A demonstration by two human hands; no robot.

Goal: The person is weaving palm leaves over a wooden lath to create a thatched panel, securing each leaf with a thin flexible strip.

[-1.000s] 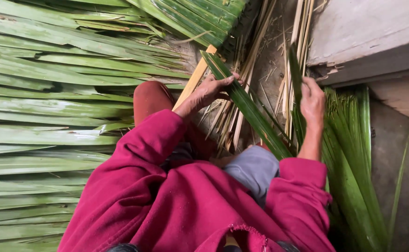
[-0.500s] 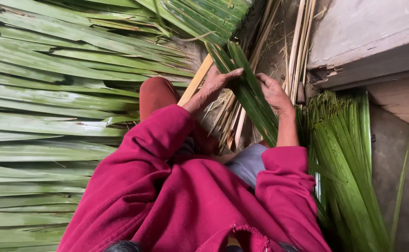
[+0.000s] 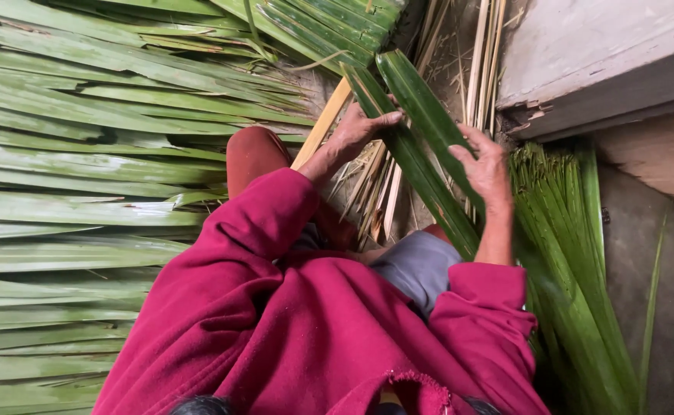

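I look down over my magenta sleeves at a long green palm leaf [image 3: 421,146] that runs from the top middle down toward my lap. My left hand [image 3: 361,127] grips its left side, fingers curled over the edge. My right hand [image 3: 481,164] holds the right side of the same leaf, a little lower. The leaf looks folded or split lengthwise into two blades between my hands. Under it lie pale dry stalks [image 3: 375,192].
Flat green palm fronds [image 3: 91,169] cover the ground to the left. A bundle of thin green strips [image 3: 567,253] lies on the right beside a grey concrete step [image 3: 606,54]. A light wooden stick [image 3: 323,123] slants beside my left hand.
My right hand came in from the strip bundle on the right and took hold of the leaf; both hands now hold it, and the leaf has spread into two blades.
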